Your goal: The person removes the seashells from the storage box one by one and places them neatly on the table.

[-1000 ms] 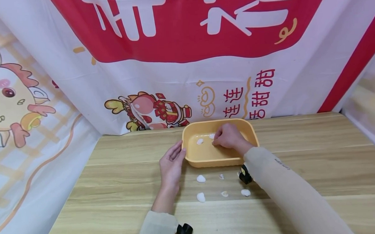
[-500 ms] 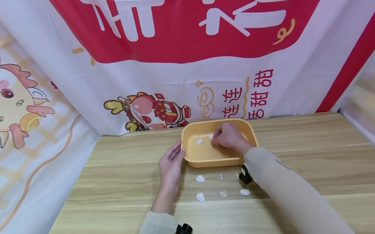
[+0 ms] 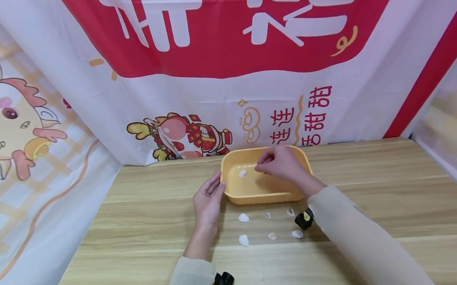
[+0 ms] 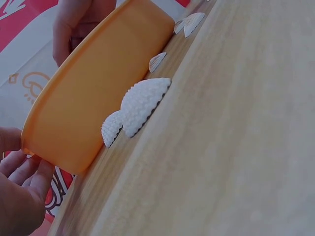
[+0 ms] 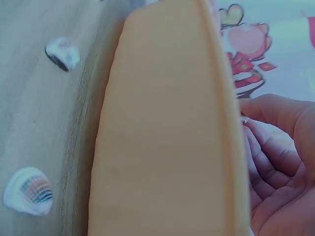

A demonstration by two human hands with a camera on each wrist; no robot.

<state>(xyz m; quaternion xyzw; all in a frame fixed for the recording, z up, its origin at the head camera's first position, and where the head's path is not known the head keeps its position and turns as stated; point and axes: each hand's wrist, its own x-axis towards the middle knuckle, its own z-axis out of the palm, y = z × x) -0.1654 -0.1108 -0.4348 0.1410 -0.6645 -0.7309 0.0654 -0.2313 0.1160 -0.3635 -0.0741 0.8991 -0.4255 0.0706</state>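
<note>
A yellow-orange plastic basin (image 3: 267, 197) stands at the back of the table. My left hand (image 3: 209, 200) grips its left rim, thumb on one side and fingers on the other, as the left wrist view also shows. Over the basin, my right hand (image 3: 281, 162) pinches a small pale seashell (image 5: 244, 119) between thumb and fingertips; most of this shell is hidden. One white shell (image 3: 242, 173) lies on the basin floor, left of the right fingertips. In front of the basin, several shells lie in two rows, among them a ribbed white shell (image 4: 145, 104) and a dark-banded shell (image 5: 30, 191).
The light wooden table (image 3: 140, 231) reaches out on both sides of the basin. A printed cloth (image 3: 226, 91) hangs right behind its back edge, with more cloth at left and right. Black wrist cameras (image 3: 224, 281) are strapped on both sleeves.
My right hand has risen from the basin floor with the shell, its forearm shifting right and uncovering a shell on the table. My left hand stays on the rim.
</note>
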